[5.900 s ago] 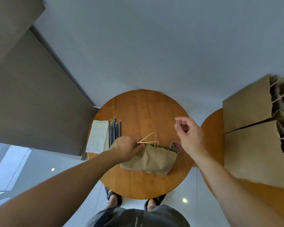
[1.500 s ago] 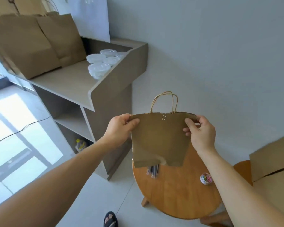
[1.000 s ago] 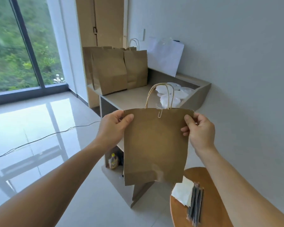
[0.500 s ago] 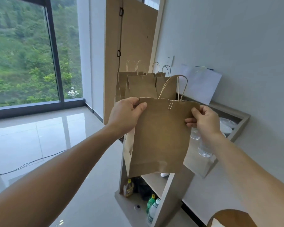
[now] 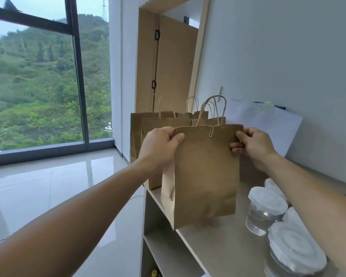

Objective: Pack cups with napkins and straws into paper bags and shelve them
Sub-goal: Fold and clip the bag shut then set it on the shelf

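Note:
A brown paper bag [image 5: 206,172] with twine handles hangs upright between my hands, its folded top held by a paper clip [image 5: 211,131]. My left hand [image 5: 160,146] pinches the bag's top left corner and my right hand [image 5: 252,145] pinches the top right corner. The bag's bottom hovers at the front edge of the shelf top [image 5: 224,236]. Several other brown paper bags [image 5: 148,132] stand on the shelf behind it. What the held bag contains is hidden.
Clear lidded cups [image 5: 265,210] stand on the shelf at the right, near my right forearm. A white paper bag [image 5: 268,122] leans on the wall behind. Lower shelves [image 5: 164,254] open below. A glossy tiled floor [image 5: 48,186] and a large window [image 5: 34,76] lie to the left.
I have carried the bag from the round table over to the shelf. It now hangs lower and closer to the shelf top, in front of the standing bags.

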Demonstrator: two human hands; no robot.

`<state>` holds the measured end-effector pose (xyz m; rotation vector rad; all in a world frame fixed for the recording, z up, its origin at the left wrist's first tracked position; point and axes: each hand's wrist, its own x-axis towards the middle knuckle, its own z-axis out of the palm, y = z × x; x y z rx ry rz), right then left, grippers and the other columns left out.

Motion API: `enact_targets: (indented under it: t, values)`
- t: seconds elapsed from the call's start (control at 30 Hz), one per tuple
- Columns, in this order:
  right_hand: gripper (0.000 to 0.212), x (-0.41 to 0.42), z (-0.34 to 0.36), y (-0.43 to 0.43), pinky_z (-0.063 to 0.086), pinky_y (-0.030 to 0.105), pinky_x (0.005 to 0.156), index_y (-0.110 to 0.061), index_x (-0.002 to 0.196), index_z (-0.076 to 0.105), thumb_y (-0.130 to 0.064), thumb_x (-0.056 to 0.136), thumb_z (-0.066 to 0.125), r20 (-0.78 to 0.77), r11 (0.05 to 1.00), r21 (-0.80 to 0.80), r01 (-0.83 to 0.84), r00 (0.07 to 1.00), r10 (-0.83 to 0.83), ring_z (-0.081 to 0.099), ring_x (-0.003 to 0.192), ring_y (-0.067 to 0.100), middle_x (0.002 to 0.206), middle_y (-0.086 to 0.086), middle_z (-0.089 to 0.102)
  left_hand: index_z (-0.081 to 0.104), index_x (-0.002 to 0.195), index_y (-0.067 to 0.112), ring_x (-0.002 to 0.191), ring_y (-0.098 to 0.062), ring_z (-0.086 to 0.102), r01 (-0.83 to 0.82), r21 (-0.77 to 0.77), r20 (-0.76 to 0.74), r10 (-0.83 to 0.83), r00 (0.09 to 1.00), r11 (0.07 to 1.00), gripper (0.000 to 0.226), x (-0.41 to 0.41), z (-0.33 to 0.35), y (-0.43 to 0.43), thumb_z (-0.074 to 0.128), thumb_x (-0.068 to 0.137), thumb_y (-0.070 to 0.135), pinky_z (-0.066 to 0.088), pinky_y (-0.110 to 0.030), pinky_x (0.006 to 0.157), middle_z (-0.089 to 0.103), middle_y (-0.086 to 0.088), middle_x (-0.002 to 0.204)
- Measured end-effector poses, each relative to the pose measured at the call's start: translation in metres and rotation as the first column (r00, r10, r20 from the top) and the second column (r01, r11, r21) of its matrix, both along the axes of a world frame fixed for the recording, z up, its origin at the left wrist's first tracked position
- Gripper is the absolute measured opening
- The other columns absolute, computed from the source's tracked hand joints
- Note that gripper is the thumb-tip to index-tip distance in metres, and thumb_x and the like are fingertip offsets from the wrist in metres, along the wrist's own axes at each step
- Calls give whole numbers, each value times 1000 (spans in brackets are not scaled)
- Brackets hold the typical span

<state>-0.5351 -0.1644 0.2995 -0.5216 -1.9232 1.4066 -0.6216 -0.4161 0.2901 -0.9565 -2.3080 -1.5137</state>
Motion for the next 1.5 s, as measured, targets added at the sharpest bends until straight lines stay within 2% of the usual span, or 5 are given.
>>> enact_targets:
  t: [0.47, 0.93, 1.23, 1.37, 1.5]
  values:
    - [17, -143, -14, 177, 60, 42, 79, -4, 105, 60, -11, 104, 44, 189, 998, 68, 2, 982, -15, 67, 71, 24, 82, 12, 66, 49, 62, 12, 74, -30, 65, -110, -201, 31, 119, 992, 973, 40, -98, -25, 179, 57, 96, 33, 53, -38, 73, 65, -9, 63]
    - [20, -170, -29, 211, 56, 50, 89, -9, 105, 60, -17, 105, 42, 146, 993, 86, 79, 985, -91, 68, 71, 23, 79, 11, 69, 71, 87, 10, 75, -32, 61, -113, -225, -72, 100, 992, 968, 27, -113, -26, 214, 55, 99, 27, 51, -37, 74, 53, 0, 56]
    - [21, -163, -36, 208, 58, 45, 85, -2, 113, 58, -14, 103, 44, 159, 990, 101, 102, 980, -117, 66, 71, 22, 79, 9, 66, 47, 63, 13, 76, -34, 55, -134, -305, -80, 115, 990, 943, 38, -110, -29, 214, 55, 98, 27, 48, -37, 70, 44, 1, 54]
    - [38, -148, -33, 204, 55, 48, 91, -2, 136, 47, -17, 101, 49, 182, 986, 130, 103, 975, -126, 67, 90, 26, 100, 9, 63, 62, 95, 14, 91, -30, 58, -104, -309, -29, 100, 995, 945, 14, -103, -26, 214, 55, 95, 26, 49, -37, 80, 64, -4, 86]
    - [53, -109, -20, 193, 47, 48, 103, -7, 146, 38, -29, 100, 53, 275, 961, 258, 100, 946, -173, 58, 118, 29, 137, 12, 53, 23, 153, 25, 129, -27, 41, -158, -412, -142, 108, 984, 897, 72, -96, -20, 208, 58, 90, 33, 42, -40, 100, 37, -3, 148]
